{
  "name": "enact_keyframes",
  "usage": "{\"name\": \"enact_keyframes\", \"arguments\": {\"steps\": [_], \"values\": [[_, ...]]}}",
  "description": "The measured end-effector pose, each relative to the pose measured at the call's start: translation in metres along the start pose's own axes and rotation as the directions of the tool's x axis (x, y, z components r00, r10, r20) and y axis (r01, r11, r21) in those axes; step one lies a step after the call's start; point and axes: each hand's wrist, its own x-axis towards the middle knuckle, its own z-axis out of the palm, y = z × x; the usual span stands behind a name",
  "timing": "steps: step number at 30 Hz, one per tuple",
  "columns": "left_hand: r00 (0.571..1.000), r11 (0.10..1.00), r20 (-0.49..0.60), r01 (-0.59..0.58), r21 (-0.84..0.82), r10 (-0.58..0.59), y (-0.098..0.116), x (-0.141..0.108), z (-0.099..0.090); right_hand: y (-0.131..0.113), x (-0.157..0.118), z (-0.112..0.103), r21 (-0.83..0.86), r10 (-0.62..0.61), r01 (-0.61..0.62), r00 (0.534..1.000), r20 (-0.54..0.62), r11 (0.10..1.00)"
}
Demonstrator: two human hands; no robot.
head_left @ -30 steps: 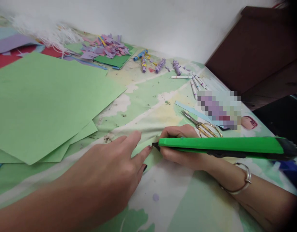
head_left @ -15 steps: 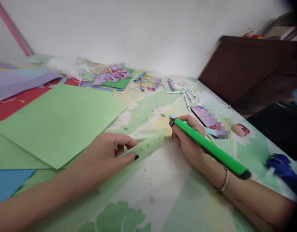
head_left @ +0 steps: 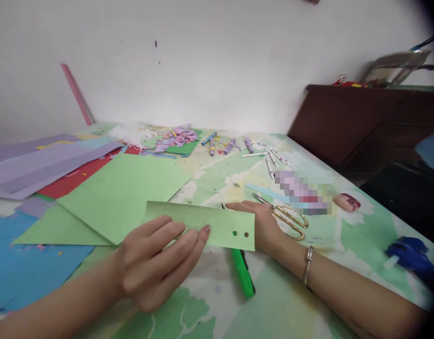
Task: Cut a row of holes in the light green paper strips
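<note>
A light-green paper strip (head_left: 203, 223) is pinched in my left hand (head_left: 160, 259), its thumb resting along the front face. Two small round holes show near its right end. Behind that end is my right hand (head_left: 264, 223), palm edge and some fingers showing, the rest covered by the strip. A long bright-green tool with black edges (head_left: 243, 273) runs behind the strip, its lower end sticking out below. Whether my right hand grips it cannot be seen. Gold-handled scissors (head_left: 287, 216) lie just beyond my right wrist.
Green sheets (head_left: 125, 193), blue paper (head_left: 36, 259) and purple paper (head_left: 44, 162) spread on the left. Toward the wall are paper scraps (head_left: 178, 136), decorated rolls (head_left: 229, 146) and white markers (head_left: 269, 165). On the right lie a pale-blue strip (head_left: 262, 190) and a dark-blue object (head_left: 407, 249).
My left hand has raised the strip and turned it toward me. The green tool has swung from lying along my right forearm to behind the strip. The scissors now show.
</note>
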Motion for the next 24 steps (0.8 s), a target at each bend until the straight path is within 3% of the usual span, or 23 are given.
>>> {"name": "enact_keyframes", "arguments": {"steps": [4, 7, 9, 10, 12, 13, 15, 17, 18, 20, 24], "values": [[1.0, 0.999, -0.03, 0.01, 0.042, -0.008, 0.007, 0.002, 0.0, -0.003, -0.005, -0.003, 0.013, -0.061, 0.061, 0.998, -0.036, 0.998], [0.995, 0.997, -0.066, 0.077, 0.016, -0.076, 0.012, 0.001, 0.002, -0.014, -0.008, -0.008, 0.18, -0.132, 0.144, 0.988, -0.08, 0.973], [0.969, 0.969, -0.08, 0.226, -0.1, -0.235, 0.016, 0.005, 0.003, -0.026, -0.009, -0.012, 0.437, -0.13, 0.173, 0.983, -0.126, 0.883], [0.934, 0.921, -0.062, 0.332, -0.205, -0.351, 0.018, 0.008, 0.003, -0.033, -0.009, -0.014, 0.526, -0.089, 0.149, 0.987, -0.137, 0.837], [0.806, 0.709, 0.068, 0.554, -0.436, -0.588, 0.023, 0.017, 0.002, -0.046, -0.01, -0.018, 0.682, 0.057, 0.005, 0.996, -0.069, 0.732], [0.728, 0.563, 0.2, 0.648, -0.513, -0.656, 0.026, 0.021, 0.001, -0.051, -0.011, -0.02, 0.742, 0.098, -0.078, 0.995, 0.017, 0.666], [0.566, 0.239, 0.455, 0.768, -0.594, -0.688, 0.03, 0.028, -0.002, -0.06, -0.012, -0.022, 0.805, 0.137, -0.195, 0.98, 0.142, 0.561], [0.435, -0.058, 0.612, 0.783, -0.619, -0.66, 0.034, 0.031, -0.004, -0.067, -0.014, -0.024, 0.824, 0.154, -0.248, 0.968, 0.196, 0.509], [0.392, -0.166, 0.65, 0.762, -0.626, -0.651, 0.035, 0.032, -0.004, -0.07, -0.014, -0.025, 0.828, 0.17, -0.264, 0.964, 0.205, 0.496], [0.34, -0.299, 0.679, 0.707, -0.641, -0.651, 0.036, 0.032, -0.005, -0.074, -0.015, -0.026, 0.821, 0.198, -0.289, 0.956, 0.217, 0.492], [0.288, -0.428, 0.7, 0.622, -0.656, -0.654, 0.037, 0.033, -0.004, -0.08, -0.018, -0.025, 0.778, 0.203, -0.327, 0.945, 0.257, 0.537]]}}
